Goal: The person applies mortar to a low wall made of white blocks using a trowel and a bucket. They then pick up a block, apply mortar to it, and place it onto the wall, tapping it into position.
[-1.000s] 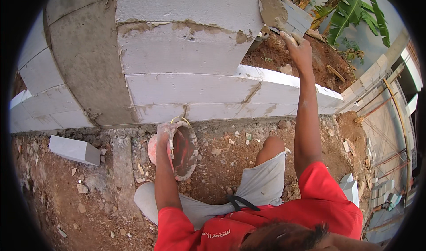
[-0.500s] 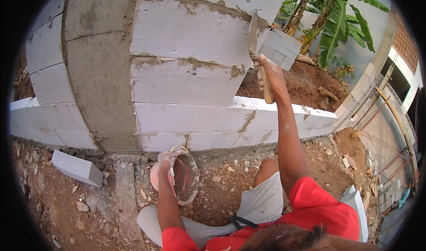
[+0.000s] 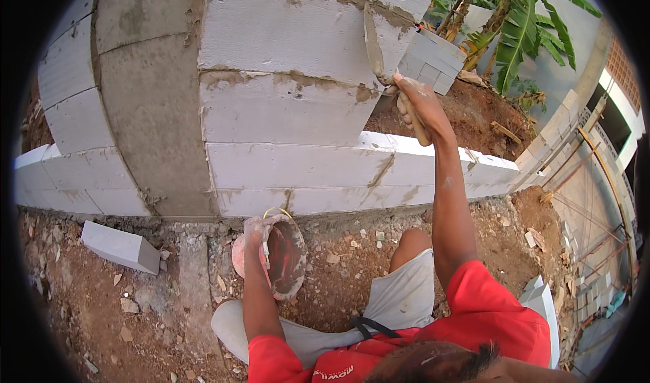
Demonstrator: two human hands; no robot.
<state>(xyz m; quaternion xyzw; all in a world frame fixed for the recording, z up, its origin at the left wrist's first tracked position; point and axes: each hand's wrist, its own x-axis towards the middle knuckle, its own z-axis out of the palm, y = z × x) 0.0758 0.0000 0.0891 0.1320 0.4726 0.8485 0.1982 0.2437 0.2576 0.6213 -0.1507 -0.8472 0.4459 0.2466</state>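
My right hand [image 3: 421,105] is closed around the wooden handle of a trowel [image 3: 372,44]. The trowel's mortar-smeared blade points up and a little left, in front of the right end of the pale block wall [image 3: 284,37]. Whether the blade touches the wall I cannot tell. My left hand [image 3: 254,230] grips the rim of a reddish bucket [image 3: 298,281], tilted so that its mouth faces right. Grey mortar coats the rim and inside of the bucket, and a thin yellowish handle arches over it. Grey-brown mortar marks the joints between the blocks.
A concrete column [image 3: 152,112] stands in the wall to the left. One loose block [image 3: 120,247] lies on the rubble-strewn ground. Beyond the low wall course are stacked grey blocks [image 3: 431,61], soil and banana plants [image 3: 521,37]. Another pale block [image 3: 539,308] is beside my right side.
The trowel has shifted slightly left across the wall, its tip leaning further left. My left hand stays on the bucket. The whole view has tipped a little downward.
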